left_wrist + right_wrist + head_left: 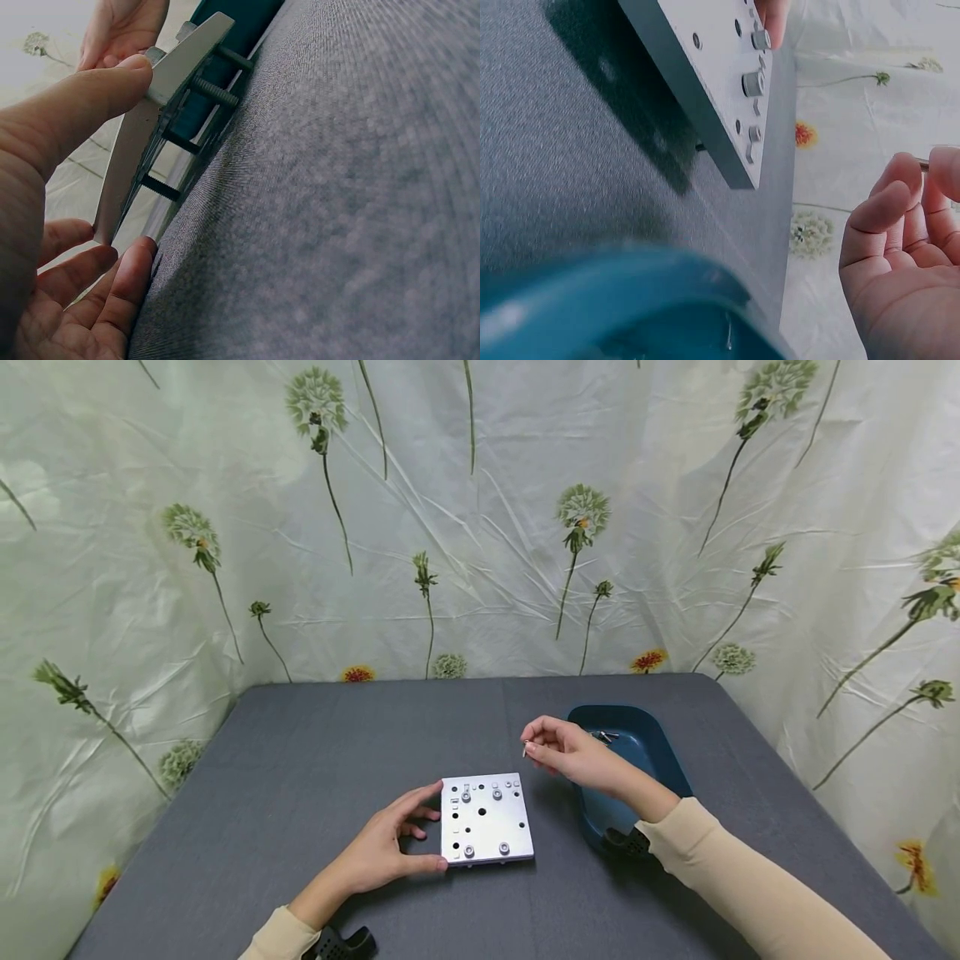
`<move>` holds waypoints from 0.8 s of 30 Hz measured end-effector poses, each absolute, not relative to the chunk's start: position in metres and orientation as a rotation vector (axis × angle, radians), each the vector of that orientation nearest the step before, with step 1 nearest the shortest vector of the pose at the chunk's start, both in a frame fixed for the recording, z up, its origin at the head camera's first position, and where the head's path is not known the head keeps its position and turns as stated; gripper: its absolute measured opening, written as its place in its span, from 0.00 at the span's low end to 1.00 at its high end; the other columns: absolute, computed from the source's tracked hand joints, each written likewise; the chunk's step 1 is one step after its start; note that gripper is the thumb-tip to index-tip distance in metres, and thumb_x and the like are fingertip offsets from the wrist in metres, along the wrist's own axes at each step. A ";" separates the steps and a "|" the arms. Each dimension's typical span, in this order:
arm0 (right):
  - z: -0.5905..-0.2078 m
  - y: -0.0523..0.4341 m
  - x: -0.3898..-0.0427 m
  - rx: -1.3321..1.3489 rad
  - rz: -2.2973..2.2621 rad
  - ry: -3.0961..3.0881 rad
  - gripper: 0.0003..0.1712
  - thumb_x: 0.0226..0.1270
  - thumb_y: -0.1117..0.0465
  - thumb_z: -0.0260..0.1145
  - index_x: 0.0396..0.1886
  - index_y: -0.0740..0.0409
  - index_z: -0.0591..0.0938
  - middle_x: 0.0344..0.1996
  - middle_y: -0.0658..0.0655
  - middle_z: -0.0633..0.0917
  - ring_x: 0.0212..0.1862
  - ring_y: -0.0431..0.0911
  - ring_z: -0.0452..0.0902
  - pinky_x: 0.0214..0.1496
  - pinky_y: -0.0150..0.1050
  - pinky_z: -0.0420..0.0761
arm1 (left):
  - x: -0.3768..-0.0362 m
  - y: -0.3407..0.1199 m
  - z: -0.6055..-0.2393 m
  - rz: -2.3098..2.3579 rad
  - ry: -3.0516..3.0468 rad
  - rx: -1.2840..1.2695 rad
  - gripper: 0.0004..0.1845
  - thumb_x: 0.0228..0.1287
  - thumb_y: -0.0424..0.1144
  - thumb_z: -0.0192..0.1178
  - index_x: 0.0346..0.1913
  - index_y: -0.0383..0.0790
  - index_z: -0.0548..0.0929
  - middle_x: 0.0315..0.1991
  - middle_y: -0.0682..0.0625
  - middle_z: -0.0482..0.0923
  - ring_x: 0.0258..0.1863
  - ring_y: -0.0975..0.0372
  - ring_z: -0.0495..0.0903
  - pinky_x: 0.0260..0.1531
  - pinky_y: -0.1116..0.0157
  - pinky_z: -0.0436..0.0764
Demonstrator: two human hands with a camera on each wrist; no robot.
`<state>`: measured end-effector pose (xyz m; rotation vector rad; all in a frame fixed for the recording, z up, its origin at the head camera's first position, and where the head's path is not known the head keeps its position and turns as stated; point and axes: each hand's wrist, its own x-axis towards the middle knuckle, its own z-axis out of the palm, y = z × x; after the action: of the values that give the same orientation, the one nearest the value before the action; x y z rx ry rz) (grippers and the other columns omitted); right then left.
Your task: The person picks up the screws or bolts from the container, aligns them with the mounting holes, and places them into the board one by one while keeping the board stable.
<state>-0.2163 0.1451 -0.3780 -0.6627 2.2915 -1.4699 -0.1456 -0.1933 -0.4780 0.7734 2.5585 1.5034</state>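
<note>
A silvery square metal plate with drilled holes lies mid-table. Several socket-head screws stand in it, and their threaded shanks stick out underneath in the left wrist view, holding the plate off the cloth. My left hand grips the plate's left side, thumb at the near corner and fingers at the far one. To the right of the plate and above the table, my right hand pinches a small screw between thumb and fingertips. Most of that screw is hidden by the fingers in the right wrist view.
A dark blue tray stands right of the plate, partly under my right forearm. Several small metal screws lie in its far part. Grey cloth covers the table, and a flower-printed curtain hangs behind and at the sides.
</note>
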 end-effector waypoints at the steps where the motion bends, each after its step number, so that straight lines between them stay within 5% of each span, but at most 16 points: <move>1: -0.378 0.143 -0.216 -0.663 -1.468 2.286 0.11 0.87 0.62 0.58 0.57 0.65 0.76 0.40 0.56 0.81 0.37 0.46 0.74 0.40 0.38 0.77 | -0.146 -0.193 -0.478 1.500 2.559 0.776 0.54 0.55 0.51 0.85 0.82 0.45 0.68 0.73 0.43 0.76 0.60 0.57 0.83 0.52 0.68 0.84; 8: -0.381 0.131 -0.215 -0.703 -1.440 2.275 0.09 0.87 0.63 0.57 0.56 0.65 0.77 0.43 0.61 0.82 0.41 0.57 0.77 0.43 0.40 0.81 | -0.146 -0.193 -0.478 1.492 2.561 0.771 0.54 0.55 0.51 0.84 0.82 0.45 0.67 0.74 0.43 0.75 0.61 0.57 0.83 0.52 0.68 0.84; 15: -0.384 0.120 -0.215 -0.760 -1.387 2.280 0.10 0.86 0.63 0.58 0.56 0.65 0.77 0.44 0.71 0.82 0.40 0.51 0.78 0.45 0.43 0.83 | -0.147 -0.193 -0.478 1.486 2.566 0.772 0.54 0.55 0.52 0.84 0.82 0.44 0.67 0.74 0.43 0.75 0.61 0.55 0.83 0.52 0.68 0.84; 24: -0.390 0.104 -0.217 -0.783 -1.357 2.250 0.12 0.86 0.64 0.58 0.57 0.70 0.76 0.40 0.67 0.84 0.40 0.50 0.79 0.42 0.43 0.83 | -0.146 -0.193 -0.477 1.503 2.554 0.778 0.53 0.56 0.50 0.84 0.82 0.44 0.68 0.74 0.43 0.75 0.60 0.58 0.83 0.52 0.68 0.84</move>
<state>-0.2173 0.1038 -0.3905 -0.7825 2.2497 -1.3566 -0.1461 -0.1929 -0.4772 0.7778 2.5538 1.5028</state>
